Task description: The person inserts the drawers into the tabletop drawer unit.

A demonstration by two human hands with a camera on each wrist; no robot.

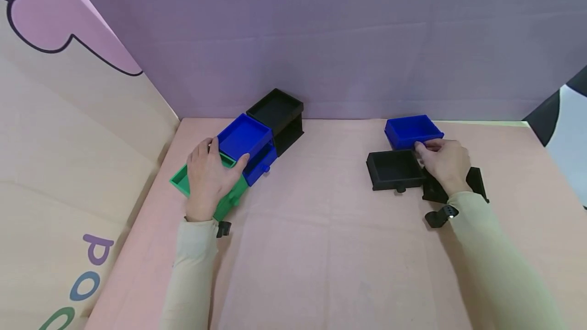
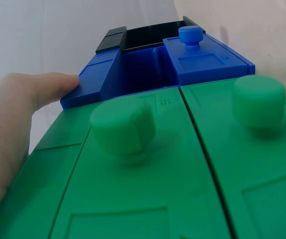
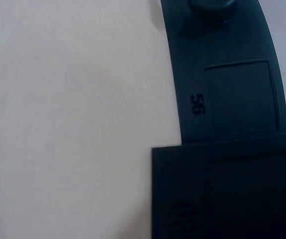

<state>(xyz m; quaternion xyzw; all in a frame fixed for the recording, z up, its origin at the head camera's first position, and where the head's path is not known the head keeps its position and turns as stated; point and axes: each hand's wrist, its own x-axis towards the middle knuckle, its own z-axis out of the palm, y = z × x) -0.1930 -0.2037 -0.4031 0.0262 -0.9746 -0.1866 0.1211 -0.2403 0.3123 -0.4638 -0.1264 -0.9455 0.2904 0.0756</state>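
My left hand (image 1: 208,177) lies over the near end of a row of small drawer units, fingers at the left edge. Its straight thumb (image 2: 53,87) touches the rim of the blue drawer unit (image 1: 245,136). Beneath the palm is the green drawer unit (image 2: 138,199), with two round knobs. One compartment of the blue unit gapes without a drawer in the left wrist view. On the right, my right hand (image 1: 445,162) pinches the near wall of a loose blue drawer (image 1: 412,129). A black drawer (image 1: 395,169) lies beside that hand.
The black drawer unit (image 1: 275,108) stands at the row's far end, its lower compartment dark. Under my right wrist lies another black piece (image 1: 478,183), partly covered. A purple-grey cloth wall (image 1: 330,39) rises behind the pink tabletop (image 1: 321,248).
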